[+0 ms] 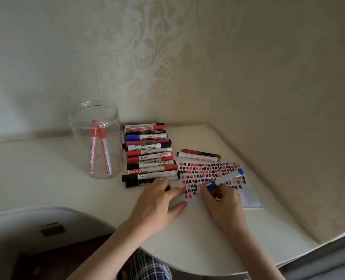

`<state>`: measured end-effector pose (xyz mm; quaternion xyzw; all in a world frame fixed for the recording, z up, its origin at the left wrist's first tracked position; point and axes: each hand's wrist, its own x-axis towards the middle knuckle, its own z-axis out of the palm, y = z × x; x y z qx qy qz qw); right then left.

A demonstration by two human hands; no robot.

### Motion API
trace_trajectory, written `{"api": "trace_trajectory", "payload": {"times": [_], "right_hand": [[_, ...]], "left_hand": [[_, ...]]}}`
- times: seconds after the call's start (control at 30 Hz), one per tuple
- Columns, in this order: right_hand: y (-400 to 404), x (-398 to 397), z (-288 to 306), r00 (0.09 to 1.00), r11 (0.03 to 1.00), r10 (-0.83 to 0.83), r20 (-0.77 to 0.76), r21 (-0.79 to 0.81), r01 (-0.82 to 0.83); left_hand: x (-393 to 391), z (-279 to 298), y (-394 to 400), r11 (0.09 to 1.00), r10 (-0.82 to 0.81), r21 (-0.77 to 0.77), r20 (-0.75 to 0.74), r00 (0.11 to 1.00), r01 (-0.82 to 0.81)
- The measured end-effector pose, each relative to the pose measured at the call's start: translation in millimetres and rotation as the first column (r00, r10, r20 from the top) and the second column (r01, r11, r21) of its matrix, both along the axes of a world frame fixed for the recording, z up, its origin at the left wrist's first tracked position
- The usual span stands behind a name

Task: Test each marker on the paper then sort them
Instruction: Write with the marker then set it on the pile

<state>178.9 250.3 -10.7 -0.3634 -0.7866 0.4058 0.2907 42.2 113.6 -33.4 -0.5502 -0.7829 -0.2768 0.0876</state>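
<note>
My right hand [223,201] grips a blue marker [229,177] and holds its tip down on the paper [250,199], which is covered with several red and black test marks. My left hand [157,201] lies on the table with its fingers spread, their tips pressing the paper's left edge. A row of several red, black, blue and purple markers [149,154] lies side by side left of the paper. Two more markers [199,155] rest above the paper. A clear plastic jar [96,138] at the left holds two red markers [99,146].
The white table [46,168] stands in a corner against patterned walls [208,67]. Its curved front edge runs below my forearms. A grey chair back [36,221] sits at the lower left, and plaid cloth [149,267] shows beneath the table edge.
</note>
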Motion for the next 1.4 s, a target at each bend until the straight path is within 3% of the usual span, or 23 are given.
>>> {"api": "trace_trajectory", "payload": {"times": [0.23,0.3,0.33,0.4,0.47,0.5,0.7,0.93,1.4], "right_hand": [[-3,0,5,0.999,0.999,-0.022,0.025,-0.041,0.023],[-3,0,10,0.999,0.989,-0.03,-0.032,-0.145,0.025],[-2,0,13,0.998,0.974,-0.026,-0.065,-0.227,0.01],[0,2,20,0.993,0.932,0.001,-0.12,-0.359,-0.044],[1,3,26,0.987,0.914,0.027,-0.157,-0.396,-0.088],[1,3,30,0.982,0.907,0.043,-0.185,-0.404,-0.116],[-25,-10,40,0.924,0.806,0.094,-0.37,-0.516,-0.289],[-49,-22,38,0.9,0.778,0.095,-0.425,-0.532,-0.334],[-53,-26,31,0.898,0.826,0.141,-0.417,-0.45,-0.338]], "left_hand": [[0,0,-1,1.0,-0.016,0.02,0.001,1.0,0.016],[0,0,-2,0.999,-0.046,0.019,0.017,0.999,0.046],[-1,1,-3,0.998,-0.066,0.016,0.06,0.996,0.065],[-2,11,-9,0.996,-0.084,-0.011,0.319,0.944,0.092],[-6,23,-16,0.991,-0.078,-0.048,0.553,0.829,0.126],[-9,26,-19,0.991,-0.064,-0.061,0.577,0.815,0.121],[-11,30,-40,0.988,-0.147,0.135,0.671,0.726,0.075],[-11,34,-53,0.966,-0.194,0.258,0.767,0.612,-0.017],[-8,32,-43,0.931,-0.202,0.353,0.705,0.68,-0.089]]}}
